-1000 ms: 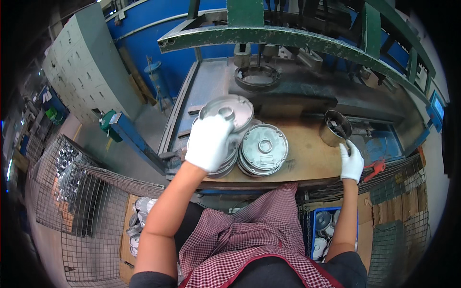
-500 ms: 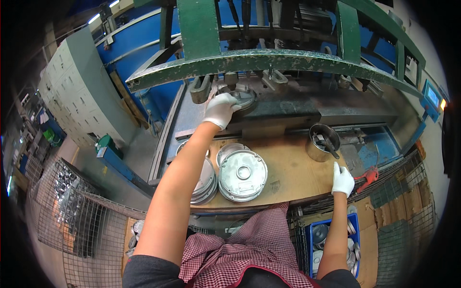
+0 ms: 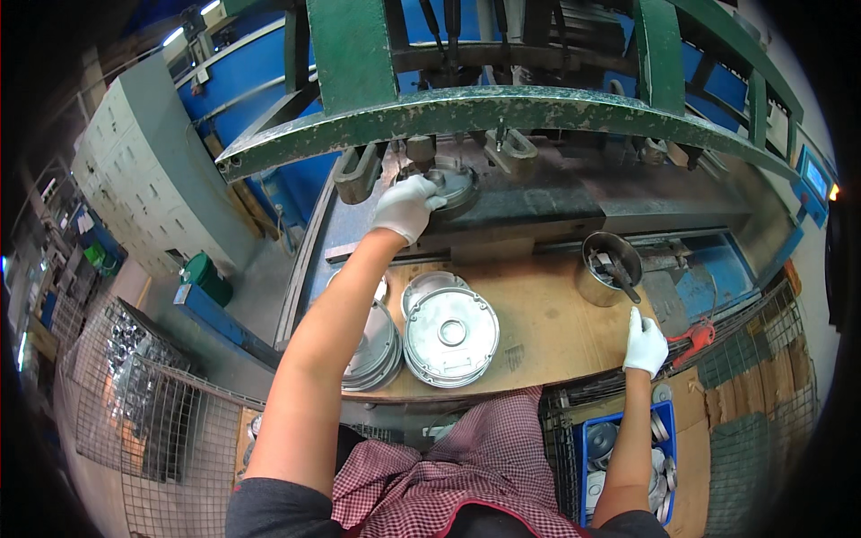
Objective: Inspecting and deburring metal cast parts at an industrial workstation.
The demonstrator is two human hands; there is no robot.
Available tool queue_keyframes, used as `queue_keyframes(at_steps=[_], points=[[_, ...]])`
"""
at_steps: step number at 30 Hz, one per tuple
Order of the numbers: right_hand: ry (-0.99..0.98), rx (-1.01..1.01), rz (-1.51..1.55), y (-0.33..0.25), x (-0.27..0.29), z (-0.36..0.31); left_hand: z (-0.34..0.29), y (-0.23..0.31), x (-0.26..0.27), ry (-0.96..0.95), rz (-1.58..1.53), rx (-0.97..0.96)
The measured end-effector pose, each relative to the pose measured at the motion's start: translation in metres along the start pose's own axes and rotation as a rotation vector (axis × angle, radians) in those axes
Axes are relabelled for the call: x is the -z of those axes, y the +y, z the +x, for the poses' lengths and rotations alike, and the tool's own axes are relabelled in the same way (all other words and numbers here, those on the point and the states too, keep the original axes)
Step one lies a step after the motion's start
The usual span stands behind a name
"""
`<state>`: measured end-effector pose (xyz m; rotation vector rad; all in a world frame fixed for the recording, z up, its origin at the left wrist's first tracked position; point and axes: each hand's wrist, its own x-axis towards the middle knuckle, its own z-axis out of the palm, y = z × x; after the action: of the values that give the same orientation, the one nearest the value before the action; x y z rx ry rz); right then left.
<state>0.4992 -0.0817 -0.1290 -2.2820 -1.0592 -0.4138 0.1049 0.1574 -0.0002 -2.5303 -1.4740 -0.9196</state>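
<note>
My left hand (image 3: 405, 212), in a white glove, reaches to the press bed. Its fingers and thumb close on the near-left edge of a round metal cover (image 3: 456, 190), which sits in the dark fixture under the press; the fingertips are partly hidden. My right hand (image 3: 646, 346), also gloved, hovers by the table's right edge with nothing visible in it. One finger points up apart from the rest, just below a metal pot (image 3: 594, 285) holding a dark-handled tool. Silvery round covers (image 3: 462, 336) lie stacked on the table, beside another stack (image 3: 375, 350) half hidden by my left forearm.
The press's green frame (image 3: 538, 103) crosses above my left hand. Right of my right hand is a red-handled tool (image 3: 695, 339). A blue crate (image 3: 662, 439) of metal parts stands below my right forearm. Wire cages (image 3: 170, 421) flank the table; a control screen (image 3: 814, 177) is far right.
The whole view has shifted slightly. My left hand stays at the cover in the fixture, its fingers a little lower on the edge. My right hand remains near the pot.
</note>
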Motion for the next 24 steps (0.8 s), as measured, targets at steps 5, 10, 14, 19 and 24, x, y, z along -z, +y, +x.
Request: queue_keyframes(at_steps=[5, 10, 14, 19, 24], points=[[-0.113, -0.032, 0.032, 0.002, 0.007, 0.003, -0.004, 0.015, 0.015, -0.047, -0.015, 0.06], [0.71, -0.002, 0.074, 0.075, 0.014, 0.017, -0.058, 0.038, 0.053, 0.065, 0.133, -0.159], [0.391, -0.429, 0.523, 0.131, -0.021, 0.028, -0.143, 0.075, 0.077, 0.06, -0.001, -0.283], [0.135, -0.559, 0.516, 0.121, 0.028, 0.037, -0.217, 0.128, 0.07, -0.25, -0.03, -0.162], [-0.21, -0.162, 1.029, -0.006, 0.102, -0.014, -0.226, 0.136, 0.055, -0.302, 0.041, -0.106]])
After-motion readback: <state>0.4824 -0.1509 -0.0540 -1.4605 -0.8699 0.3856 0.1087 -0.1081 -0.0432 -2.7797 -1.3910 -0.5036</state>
